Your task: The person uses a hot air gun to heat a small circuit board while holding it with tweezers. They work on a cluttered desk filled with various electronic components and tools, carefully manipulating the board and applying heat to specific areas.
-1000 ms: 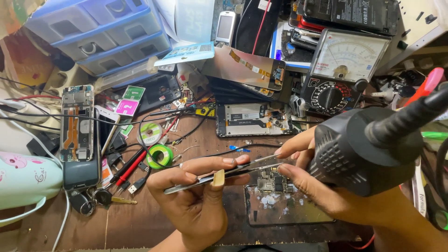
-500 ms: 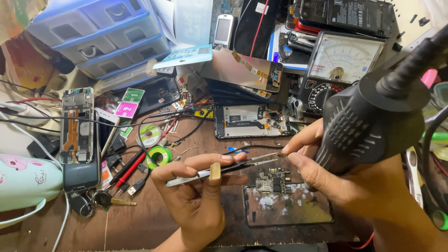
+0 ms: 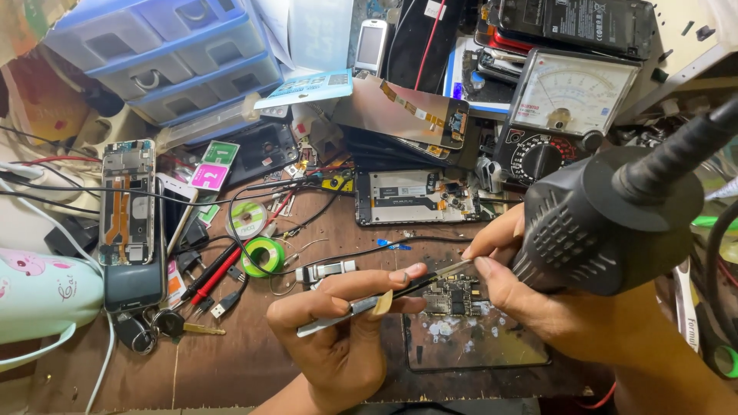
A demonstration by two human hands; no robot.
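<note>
My left hand (image 3: 338, 338) pinches a pair of metal tweezers (image 3: 361, 304) whose tips reach a small green circuit board (image 3: 450, 296). The board lies at the top of a dark mat (image 3: 477, 346) speckled with white spots. My right hand (image 3: 538, 300) grips a bulky black hot-air gun (image 3: 607, 223), its nozzle end pointing down toward the board and hidden behind my fingers. A thick black hose (image 3: 684, 150) runs from the gun to the upper right.
An opened phone frame (image 3: 415, 197) lies just behind the board. An analog multimeter (image 3: 565, 104) stands at the back right, blue plastic drawers (image 3: 177, 58) at the back left. Another opened phone (image 3: 127, 204), green tape rolls (image 3: 264, 255), red probes (image 3: 223, 269), keys (image 3: 165, 327) and cables crowd the left.
The hot-air gun has risen and tilted, so its body sits higher in view. My left hand and the tweezers have dropped slightly toward the board.
</note>
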